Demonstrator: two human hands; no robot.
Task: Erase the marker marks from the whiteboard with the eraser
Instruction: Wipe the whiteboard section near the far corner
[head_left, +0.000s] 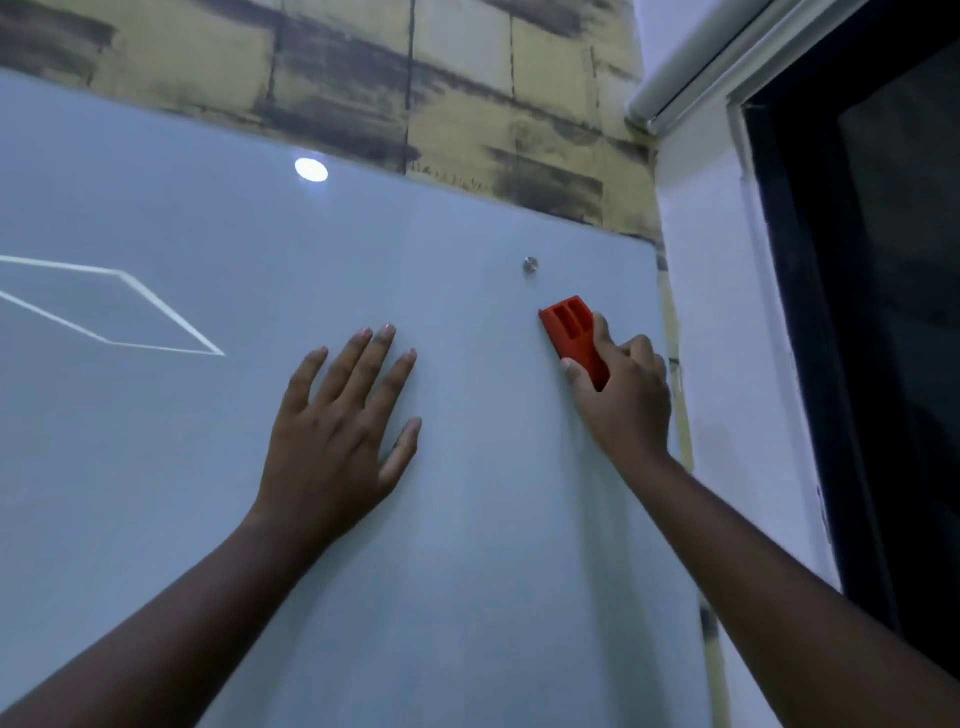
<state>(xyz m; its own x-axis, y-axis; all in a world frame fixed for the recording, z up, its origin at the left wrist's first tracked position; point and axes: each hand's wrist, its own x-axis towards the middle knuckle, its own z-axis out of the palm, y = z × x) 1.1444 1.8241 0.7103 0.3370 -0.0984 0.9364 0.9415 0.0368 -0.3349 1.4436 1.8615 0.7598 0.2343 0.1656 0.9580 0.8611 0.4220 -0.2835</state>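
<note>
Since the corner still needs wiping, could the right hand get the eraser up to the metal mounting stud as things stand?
Probably yes: the right hand holds the red eraser just below the stud, with only bare whiteboard between them.

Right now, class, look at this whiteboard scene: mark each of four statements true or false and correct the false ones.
1. The right hand grips the orange plastic eraser. True.
2. The left hand holds a marker. False: it lies flat on the pale glass whiteboard, fingers straight.
3. The eraser sits below the small round metal mounting stud. True.
4. The eraser is left of the left hand. False: it is to its right.
</note>
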